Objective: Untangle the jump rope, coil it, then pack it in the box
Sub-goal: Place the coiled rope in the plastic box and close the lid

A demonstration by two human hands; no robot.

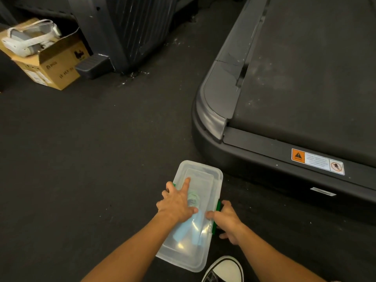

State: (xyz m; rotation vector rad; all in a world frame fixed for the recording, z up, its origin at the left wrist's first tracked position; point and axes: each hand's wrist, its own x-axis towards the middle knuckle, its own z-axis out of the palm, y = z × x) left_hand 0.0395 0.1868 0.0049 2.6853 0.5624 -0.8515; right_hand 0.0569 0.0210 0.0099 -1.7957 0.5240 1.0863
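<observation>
A clear plastic box (203, 176) lies on the dark floor with its translucent lid on. Through the lid I see the jump rope (194, 199) coiled inside, with its light blue handles (195, 224) toward me. My left hand (178, 202) presses flat on the lid, fingers spread, its outer fingers at the green latch on the left side. My right hand (226, 219) grips the green latch (216, 217) on the box's right side, thumb on the lid's edge.
A treadmill's rear end (284, 98) fills the right side, close to the box. A cardboard box (46, 64) with a white headset on it sits at the far left beside a dark machine base (126, 37). My shoe (223, 269) is at the bottom.
</observation>
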